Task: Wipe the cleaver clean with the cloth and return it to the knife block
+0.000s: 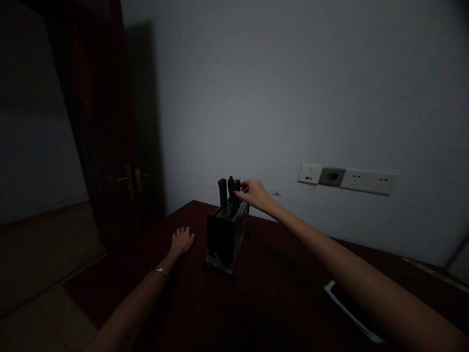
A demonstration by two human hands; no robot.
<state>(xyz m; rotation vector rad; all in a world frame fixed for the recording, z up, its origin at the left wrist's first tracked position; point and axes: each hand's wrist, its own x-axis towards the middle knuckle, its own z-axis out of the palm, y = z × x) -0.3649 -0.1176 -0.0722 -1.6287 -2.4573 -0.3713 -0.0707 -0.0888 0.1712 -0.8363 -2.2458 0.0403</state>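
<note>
A dark knife block [225, 237] stands on a dark red-brown table [278, 288], with three black handles [229, 189] sticking up from its top. My right hand [255, 194] reaches over the block, its fingers pinched on the rightmost handle. My left hand [181, 241] lies flat on the table just left of the block, fingers spread, holding nothing. A thin bracelet sits on my left wrist [161, 272].
A white-edged flat object [350, 313] lies on the table under my right forearm. Wall sockets [346, 178] run along the grey wall behind. A dark wooden door [110, 132] with handles stands at the left, by the table's left edge. The room is dim.
</note>
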